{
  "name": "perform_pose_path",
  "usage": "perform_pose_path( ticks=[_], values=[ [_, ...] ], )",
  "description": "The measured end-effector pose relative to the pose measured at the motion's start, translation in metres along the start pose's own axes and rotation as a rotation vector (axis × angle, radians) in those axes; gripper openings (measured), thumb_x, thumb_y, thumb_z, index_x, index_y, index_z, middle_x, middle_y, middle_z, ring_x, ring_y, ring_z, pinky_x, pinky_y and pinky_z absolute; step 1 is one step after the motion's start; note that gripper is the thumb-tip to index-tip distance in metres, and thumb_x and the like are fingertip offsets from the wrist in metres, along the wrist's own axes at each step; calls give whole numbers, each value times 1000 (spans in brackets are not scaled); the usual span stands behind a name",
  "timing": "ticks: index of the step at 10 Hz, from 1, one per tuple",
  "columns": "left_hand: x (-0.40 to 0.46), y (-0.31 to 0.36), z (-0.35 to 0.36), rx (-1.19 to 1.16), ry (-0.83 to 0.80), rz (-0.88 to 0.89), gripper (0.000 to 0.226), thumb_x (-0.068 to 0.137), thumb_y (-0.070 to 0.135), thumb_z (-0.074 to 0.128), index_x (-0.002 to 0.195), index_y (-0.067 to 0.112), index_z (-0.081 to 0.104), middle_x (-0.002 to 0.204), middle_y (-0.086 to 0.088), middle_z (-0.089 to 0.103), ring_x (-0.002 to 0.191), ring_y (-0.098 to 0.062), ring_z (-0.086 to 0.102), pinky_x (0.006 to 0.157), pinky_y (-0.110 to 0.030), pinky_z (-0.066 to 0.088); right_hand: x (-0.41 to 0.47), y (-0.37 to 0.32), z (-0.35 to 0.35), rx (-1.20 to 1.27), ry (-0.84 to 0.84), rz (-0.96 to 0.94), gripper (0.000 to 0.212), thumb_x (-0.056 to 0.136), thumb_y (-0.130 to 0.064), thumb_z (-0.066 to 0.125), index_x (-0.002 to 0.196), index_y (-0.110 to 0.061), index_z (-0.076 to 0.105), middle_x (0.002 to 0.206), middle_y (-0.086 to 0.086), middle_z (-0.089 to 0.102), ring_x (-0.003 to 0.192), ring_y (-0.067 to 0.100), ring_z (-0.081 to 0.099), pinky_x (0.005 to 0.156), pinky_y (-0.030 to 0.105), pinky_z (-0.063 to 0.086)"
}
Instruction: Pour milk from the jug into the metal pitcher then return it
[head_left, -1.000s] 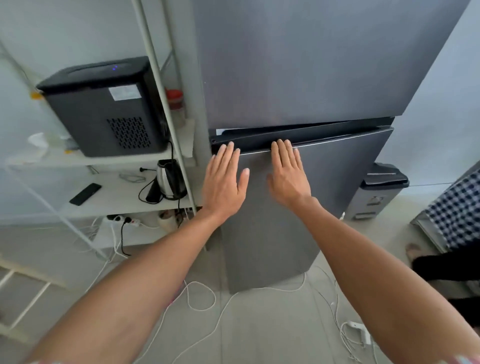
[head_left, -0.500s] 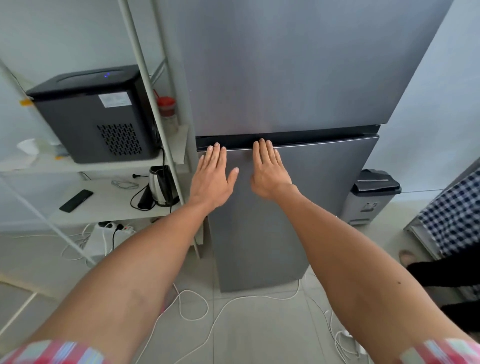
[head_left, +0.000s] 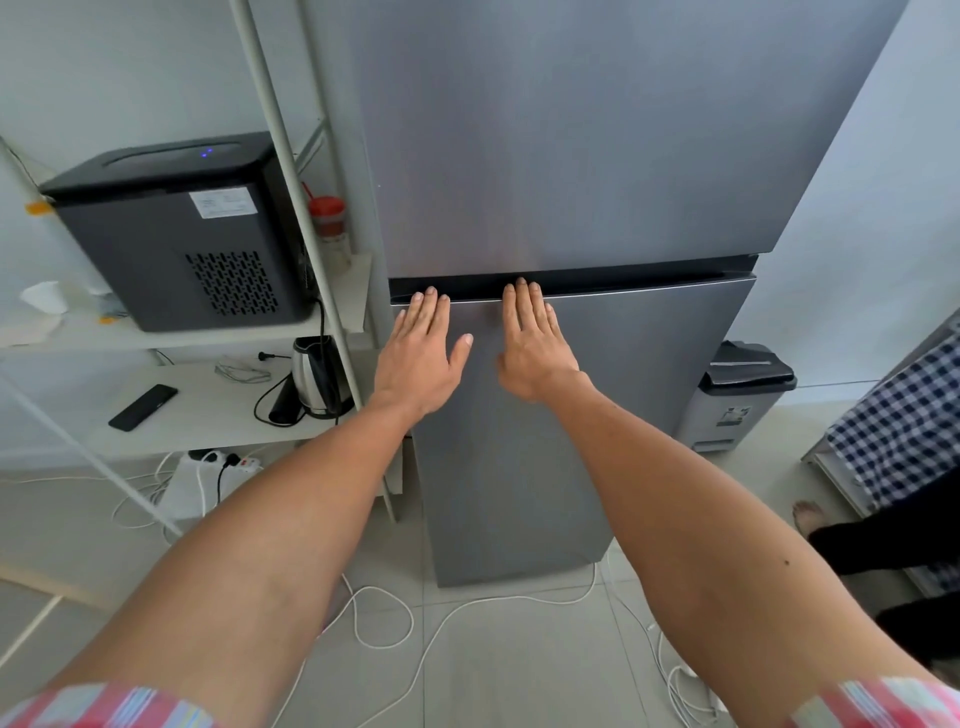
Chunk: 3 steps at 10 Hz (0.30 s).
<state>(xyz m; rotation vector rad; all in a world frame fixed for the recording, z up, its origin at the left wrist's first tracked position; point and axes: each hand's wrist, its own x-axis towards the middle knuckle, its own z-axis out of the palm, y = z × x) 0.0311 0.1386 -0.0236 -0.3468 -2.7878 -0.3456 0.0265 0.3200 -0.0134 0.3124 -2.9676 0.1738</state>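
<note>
While both arms are reaching forward, the left hand (head_left: 422, 349) and right hand (head_left: 531, 347) are pressing flat, fingers straight, holding nothing, against the lower fridge door (head_left: 613, 395), fingertips at its top edge; no jug or pitcher is showing.

Head view, downward, near fridge (head_left: 545, 415)

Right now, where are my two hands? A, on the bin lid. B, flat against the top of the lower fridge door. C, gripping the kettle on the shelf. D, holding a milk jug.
B: the left hand and right hand lie with straight fingers on the lower fridge door, just below the gap.
</note>
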Motion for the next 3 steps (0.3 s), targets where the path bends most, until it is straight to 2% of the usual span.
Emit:
perform_pose_path(
  ticks=[1,2,3],
  values=[
    [1,0,-2,-27,0,6,70,109,52,24,164,10,15,173,-8,10,159,-20,2,129,-39,6,-1,-2,-6,73,8,12,85,102,-21,46,164,-1,-8,173,16,-12,159,31,-15,130,47,-2],
    [-2,-2,-4,-114,23,15,70,109,53,26,164,11,14,173,-7,7,159,-19,0,129,-40,7,-15,-5,-13,222,164,19,74,103,-19,48,165,-4,11,174,13,12,160,30,10,128,50,16],
    [-23,-5,1,-292,40,-5,72,108,58,28,164,14,15,173,-2,6,159,-14,-1,128,-36,8,-40,-8,-27,431,461,115,49,104,-20,51,152,-11,48,147,5,60,124,32,62,102,48,50]
  ],
)
